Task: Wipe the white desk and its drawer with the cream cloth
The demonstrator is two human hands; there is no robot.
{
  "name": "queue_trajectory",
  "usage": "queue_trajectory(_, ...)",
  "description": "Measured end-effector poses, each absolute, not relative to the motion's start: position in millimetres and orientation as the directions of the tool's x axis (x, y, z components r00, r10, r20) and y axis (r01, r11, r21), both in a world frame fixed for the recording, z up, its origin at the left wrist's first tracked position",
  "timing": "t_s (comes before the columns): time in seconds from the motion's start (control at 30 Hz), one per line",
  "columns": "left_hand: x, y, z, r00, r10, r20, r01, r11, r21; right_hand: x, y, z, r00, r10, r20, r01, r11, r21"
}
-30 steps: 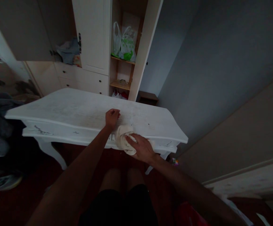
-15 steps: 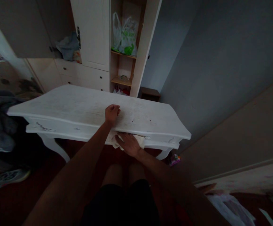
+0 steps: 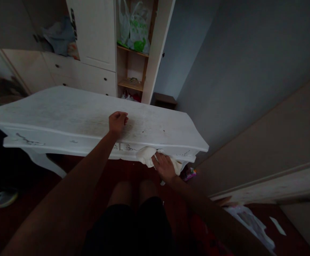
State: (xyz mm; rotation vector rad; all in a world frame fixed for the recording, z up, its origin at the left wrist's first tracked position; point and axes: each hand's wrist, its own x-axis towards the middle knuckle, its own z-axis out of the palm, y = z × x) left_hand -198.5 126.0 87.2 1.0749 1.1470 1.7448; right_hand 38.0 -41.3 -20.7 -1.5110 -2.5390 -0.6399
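A white table (image 3: 64, 103) with a curved front edge and dark carved-looking marks stands before me, its top smudged with grey. My left hand (image 3: 117, 121) rests on the top near the front edge, curled into a fist, with nothing visible in it. Lower and to the right, my right hand (image 3: 165, 167) grips a cream cloth (image 3: 146, 155) and presses it against the table's front panel. Folds of cloth stick out on both sides of the fingers. The palm side is hidden.
Behind the table is a white wardrobe (image 3: 96, 35), one door open, with plastic bags (image 3: 138, 32) on a shelf. A grey wall (image 3: 240, 64) closes off the right. A small colourful packet (image 3: 189, 174) and a plastic bag (image 3: 248, 220) lie on the red floor.
My right hand has slid the cloth to the right along the front panel, uncovering the middle part. My left fist stays on the tabletop. The view has shifted slightly.
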Motion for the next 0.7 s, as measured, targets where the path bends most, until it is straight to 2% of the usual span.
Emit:
queue_trajectory(0.17, -198.4, 124.2, 91.2, -0.375, 0.903, 0.212, -0.152, -0.285, 0.946, 55.3, -52.6, -20.7, -0.366, 0.911, 0.192, 0.924, 0.332, 0.187)
queue_trajectory(0.27, -198.1, 124.7, 91.4, -0.376, 0.901, 0.214, -0.155, -0.289, 0.945, 77.5, -58.5, -21.9, -0.272, 0.946, 0.176, 0.96, 0.256, 0.11)
queue_trajectory(0.4, -197.5, 125.3, 91.8, -0.38, 0.899, 0.219, -0.151, -0.293, 0.944, 119.0, -66.5, -18.9, -0.069, 0.965, 0.254, 0.997, 0.073, -0.006)
queue_trajectory(0.53, -196.4, 126.4, 92.2, -0.398, 0.893, 0.209, -0.141, -0.285, 0.948, 157.5, -74.0, -9.7, 0.163, 0.922, 0.352, 0.983, -0.121, -0.14)
queue_trajectory(0.7, -195.1, 127.2, 91.7, -0.408, 0.888, 0.212, -0.124, -0.284, 0.951, 158.0, -74.6, 0.4, 0.297, 0.857, 0.421, 0.938, -0.179, -0.298)
